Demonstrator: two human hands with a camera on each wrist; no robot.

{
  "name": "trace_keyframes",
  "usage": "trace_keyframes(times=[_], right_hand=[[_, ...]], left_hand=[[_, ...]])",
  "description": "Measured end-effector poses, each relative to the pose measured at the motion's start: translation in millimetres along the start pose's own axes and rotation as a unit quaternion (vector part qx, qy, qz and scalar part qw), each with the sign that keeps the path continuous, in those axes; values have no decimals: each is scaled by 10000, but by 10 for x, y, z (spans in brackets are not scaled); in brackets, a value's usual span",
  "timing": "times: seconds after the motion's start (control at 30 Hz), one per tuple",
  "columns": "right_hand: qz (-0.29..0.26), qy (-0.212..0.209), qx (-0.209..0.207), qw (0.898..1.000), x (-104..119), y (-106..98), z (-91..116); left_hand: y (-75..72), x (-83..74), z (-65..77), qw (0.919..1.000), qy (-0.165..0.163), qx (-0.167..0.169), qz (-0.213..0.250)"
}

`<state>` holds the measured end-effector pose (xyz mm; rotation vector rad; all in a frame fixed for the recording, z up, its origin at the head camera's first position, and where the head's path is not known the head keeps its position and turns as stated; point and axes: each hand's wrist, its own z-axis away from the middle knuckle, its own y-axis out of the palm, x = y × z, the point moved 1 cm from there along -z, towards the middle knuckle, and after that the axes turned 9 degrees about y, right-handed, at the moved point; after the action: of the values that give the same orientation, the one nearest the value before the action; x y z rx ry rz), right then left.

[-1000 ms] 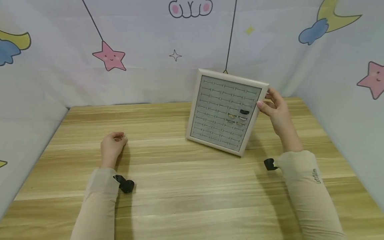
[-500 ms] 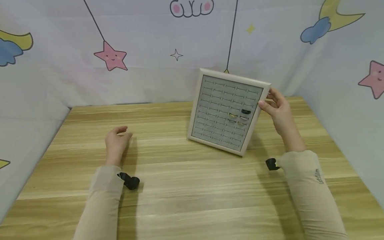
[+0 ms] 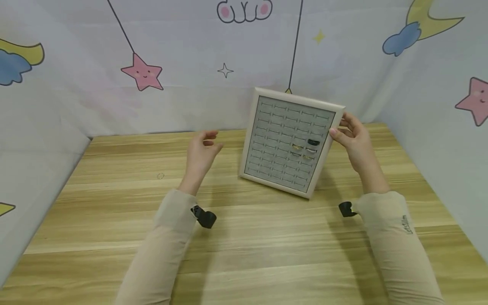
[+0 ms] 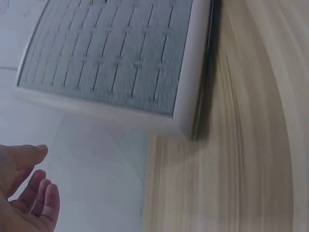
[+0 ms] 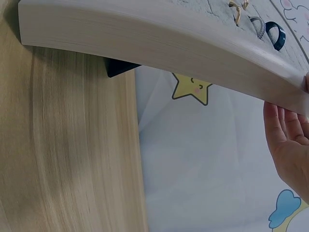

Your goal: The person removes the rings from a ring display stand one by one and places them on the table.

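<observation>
A ring display board (image 3: 246, 140) with a pale frame and grey slotted face stands tilted on the table. Several rings sit in its slots toward the right, among them a black ring (image 3: 313, 142), a gold ring (image 3: 297, 147) and a silver ring (image 5: 258, 26). My right hand (image 3: 356, 142) grips the board's right edge, thumb on the front and fingers behind. To the left of the board, my left hand (image 3: 202, 154) is raised with loosely bent fingers (image 4: 50, 200) and holds nothing; it does not touch the board. One thin ring (image 3: 160, 176) lies on the table further left.
The wood-grain table (image 3: 244, 250) reaches back to a white curtain (image 3: 183, 101) printed with stars and moons. Behind the board, a black support piece (image 5: 120, 66) shows in the right wrist view. A black wrist camera (image 3: 206, 218) hangs from the left sleeve.
My left hand has parted from the thin ring, leaving it on the table, and has moved right and away from me toward the board. My right hand keeps its grip on the board.
</observation>
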<state>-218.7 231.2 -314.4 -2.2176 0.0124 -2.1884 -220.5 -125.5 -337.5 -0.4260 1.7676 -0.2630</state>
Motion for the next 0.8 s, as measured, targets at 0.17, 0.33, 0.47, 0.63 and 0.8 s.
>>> trace_keyframes(times=[0.17,0.33,0.47,0.63,0.8], right_hand=[[7,-2,-6,10000,-5,3,-2],[73,20,-41,10000,-3,-1,4],[55,31,-36,10000,-5,-5,8],[-3,20,-54,10000,-13,-5,8],[-77,-18,-36,10000,-9,11,3]], left_hand=[[364,-316,18,9983,443,390,33],[669,-506,71,9949,738,678,-104],[869,-577,124,9917,873,912,-237],[1046,-655,202,9880,879,1226,-326],[1178,-692,246,9867,930,1295,-315]])
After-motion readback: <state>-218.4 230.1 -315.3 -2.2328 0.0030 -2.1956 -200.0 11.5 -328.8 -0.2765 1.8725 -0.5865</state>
